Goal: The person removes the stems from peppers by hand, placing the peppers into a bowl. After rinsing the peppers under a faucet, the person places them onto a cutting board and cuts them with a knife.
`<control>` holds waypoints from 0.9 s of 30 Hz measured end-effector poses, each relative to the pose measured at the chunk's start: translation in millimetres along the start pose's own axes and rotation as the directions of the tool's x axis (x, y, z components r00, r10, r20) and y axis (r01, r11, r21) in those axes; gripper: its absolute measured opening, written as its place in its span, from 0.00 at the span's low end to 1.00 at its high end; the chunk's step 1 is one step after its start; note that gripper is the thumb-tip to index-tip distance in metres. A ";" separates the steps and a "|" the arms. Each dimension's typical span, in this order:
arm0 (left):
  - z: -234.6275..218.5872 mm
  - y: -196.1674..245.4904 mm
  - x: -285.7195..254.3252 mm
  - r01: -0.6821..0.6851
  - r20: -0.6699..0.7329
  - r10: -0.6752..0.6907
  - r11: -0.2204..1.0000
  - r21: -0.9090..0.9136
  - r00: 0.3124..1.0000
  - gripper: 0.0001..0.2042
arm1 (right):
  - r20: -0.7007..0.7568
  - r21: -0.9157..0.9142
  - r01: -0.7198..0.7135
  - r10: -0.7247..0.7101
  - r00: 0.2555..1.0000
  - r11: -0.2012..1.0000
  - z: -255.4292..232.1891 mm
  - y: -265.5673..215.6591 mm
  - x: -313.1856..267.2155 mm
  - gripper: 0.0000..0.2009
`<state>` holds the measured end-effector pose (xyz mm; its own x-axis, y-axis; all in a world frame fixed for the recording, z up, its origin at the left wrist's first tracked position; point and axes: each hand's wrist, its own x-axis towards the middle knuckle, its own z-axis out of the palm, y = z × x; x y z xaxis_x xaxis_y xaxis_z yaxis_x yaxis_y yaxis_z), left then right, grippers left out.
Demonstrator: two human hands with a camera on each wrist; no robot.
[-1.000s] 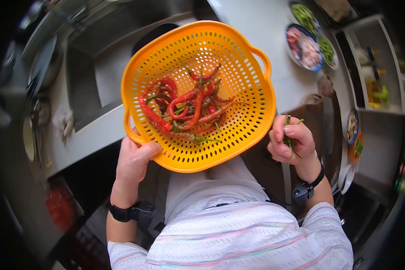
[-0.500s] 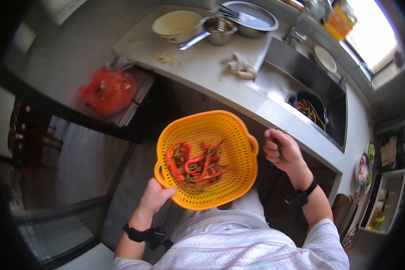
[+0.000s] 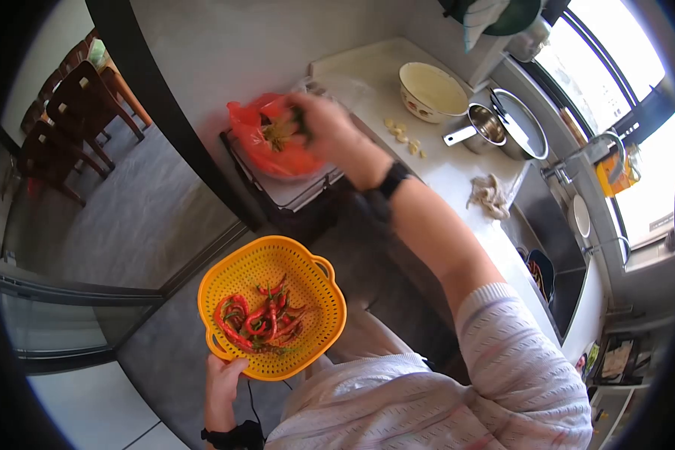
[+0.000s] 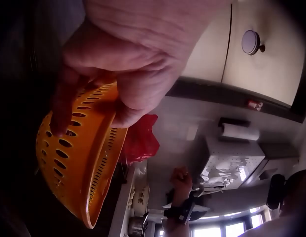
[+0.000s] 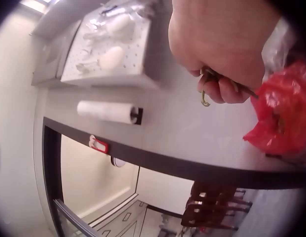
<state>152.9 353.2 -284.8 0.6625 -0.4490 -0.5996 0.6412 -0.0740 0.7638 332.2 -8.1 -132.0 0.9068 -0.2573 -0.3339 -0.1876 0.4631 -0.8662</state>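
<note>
Kitchen counter (image 3: 454,169) spans upper right. Lower left, your left hand (image 3: 223,379) grips a yellow colander (image 3: 321,304) of red chilies (image 3: 271,319). Your right hand (image 3: 326,129) clutches green stems (image 5: 205,98) near a red bag (image 3: 277,161).

Home kitchen: metal sink (image 3: 568,287) with tap (image 3: 577,154) beneath windows; pale worktop (image 3: 457,176) bearing enamel bowl (image 3: 433,94) and saucepan (image 3: 485,129). Wooden dining chairs (image 3: 90,105) visible beyond dark-framed doorway.
</note>
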 end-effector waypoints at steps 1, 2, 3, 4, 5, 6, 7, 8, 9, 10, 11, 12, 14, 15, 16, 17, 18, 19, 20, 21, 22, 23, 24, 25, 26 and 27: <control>-9.3 -4.6 23.4 0.016 0.011 -0.016 1.000 -0.012 1.000 0.20 | -0.020 -0.238 -0.013 0.008 1.000 0.971 3.6 24.7 44.6 0.11; -7.8 -20.0 20.9 -0.068 -0.046 0.066 0.996 -0.065 0.997 0.21 | -0.004 -0.456 0.014 -0.018 1.000 0.890 1.6 41.3 63.3 0.12; -4.8 -26.8 21.9 -0.148 -0.103 0.137 0.983 -0.108 0.985 0.21 | -0.025 -0.594 0.006 -0.026 0.999 0.805 -2.2 53.6 85.1 0.11; -12.6 -8.1 11.2 -0.117 -0.115 0.107 0.990 -0.083 0.988 0.22 | -0.046 -0.716 -0.015 -0.027 0.999 0.698 9.8 62.5 109.1 0.10; -11.0 -6.8 12.9 -0.114 -0.111 0.104 0.990 -0.083 0.988 0.22 | -0.051 -0.716 -0.018 -0.027 0.998 0.698 -4.3 67.0 124.4 0.10; -7.8 -8.6 13.2 -0.080 -0.149 0.060 0.988 -0.130 0.987 0.22 | 0.008 -0.928 0.096 -0.237 0.971 0.360 -12.4 65.9 130.0 0.08; -2.2 -9.7 13.0 -0.045 -0.189 0.010 0.983 -0.179 0.982 0.22 | 0.146 -0.989 0.139 -0.391 0.909 -0.047 -20.7 66.6 135.6 0.08; 0.7 -7.9 13.6 -0.020 -0.200 -0.017 0.983 -0.180 0.980 0.22 | 0.201 -0.980 0.192 -0.285 0.937 -0.059 -34.1 64.2 135.9 0.10; 8.0 -1.2 12.7 -0.034 -0.231 -0.010 0.982 -0.186 0.973 0.22 | 0.185 -0.980 0.198 -0.219 0.958 0.036 -37.4 60.9 123.7 0.12; 9.0 -2.3 14.1 -0.063 -0.230 0.019 0.981 -0.184 0.973 0.22 | 0.219 -0.974 0.208 -0.133 0.967 -0.094 -42.9 60.8 116.5 0.13; -2.4 -0.2 13.4 -0.103 -0.233 0.057 0.976 -0.191 0.971 0.22 | 0.252 -0.944 0.236 -0.044 0.967 -0.230 -28.6 60.5 114.8 0.13; -0.5 5.6 9.6 -0.097 -0.234 0.051 0.977 -0.189 0.971 0.22 | 0.250 -0.945 0.235 -0.040 0.967 -0.226 -30.0 58.7 109.3 0.13; 0.7 22.1 8.4 -0.114 -0.327 0.051 0.977 -0.178 0.944 0.20 | 0.269 -0.909 0.286 0.098 0.958 -0.304 -32.0 51.4 104.4 0.15; 0.3 31.4 10.5 -0.115 -0.321 0.054 0.978 -0.173 0.946 0.20 | 0.263 -0.911 0.279 0.091 0.960 -0.304 -29.7 45.1 97.9 0.15; -3.3 43.8 15.8 -0.195 -0.274 0.139 0.963 -0.187 0.951 0.20 | 0.250 -0.957 0.238 -0.050 0.967 -0.166 -24.3 38.4 92.9 0.15; -7.7 58.8 20.7 -0.266 -0.226 0.219 0.942 -0.204 0.949 0.21 | 0.208 -0.978 0.209 -0.185 0.960 -0.018 -20.8 35.1 90.9 0.15; -16.1 76.2 22.8 -0.260 -0.217 0.216 0.944 -0.203 0.952 0.21 | 0.198 -0.980 0.198 -0.187 0.962 -0.017 -17.3 40.1 94.1 0.15; -18.1 93.6 25.1 -0.282 -0.206 0.238 0.935 -0.216 0.949 0.22 | 0.306 -0.938 0.341 -0.327 0.894 0.054 -23.6 44.8 94.2 0.15; -19.6 107.2 29.9 -0.301 -0.196 0.260 0.926 -0.229 0.946 0.23 | 0.387 -0.870 0.482 -0.468 0.795 0.100 -30.2 49.4 95.1 0.14; -21.7 116.3 38.9 -0.295 -0.180 0.259 0.931 -0.217 0.949 0.23 | 0.370 -0.876 0.470 -0.478 0.797 0.106 -33.9 46.6 91.7 0.14; -25.8 124.6 47.7 -0.324 -0.155 0.294 0.918 -0.228 0.943 0.23 | 0.278 -0.813 0.435 -0.399 0.874 0.387 -36.3 37.7 82.0 0.14; -29.9 134.5 57.6 -0.352 -0.127 0.330 0.904 -0.243 0.935 0.24 | 0.211 -0.687 0.356 -0.294 0.932 0.634 -39.0 27.3 70.3 0.13; -33.8 148.5 70.6 -0.352 0.014 0.368 0.900 -0.256 0.930 0.24 | 0.095 -0.661 0.231 -0.225 0.970 0.714 -37.4 14.3 53.2 0.13; -35.6 161.2 81.7 -0.359 0.027 0.377 0.898 -0.255 0.926 0.24 | -0.008 -0.616 0.110 -0.146 0.989 0.780 -32.3 4.2 38.0 0.12; -29.9 172.6 92.4 -0.364 0.083 0.399 0.891 -0.272 0.913 0.24 | 0.241 -0.817 0.412 -0.410 0.880 0.404 -48.7 0.7 26.2 0.12; -23.3 184.6 103.1 -0.365 0.137 0.415 0.886 -0.284 0.900 0.23 | 0.532 -0.813 0.576 -0.510 0.676 -0.085 -65.4 0.6 13.0 0.13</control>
<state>348.6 313.9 -211.2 0.8086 -0.5569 -0.1899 0.4367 0.3516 0.8281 319.1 -66.6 -161.2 0.9096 0.0413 0.4135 0.2313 -0.8769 -0.4213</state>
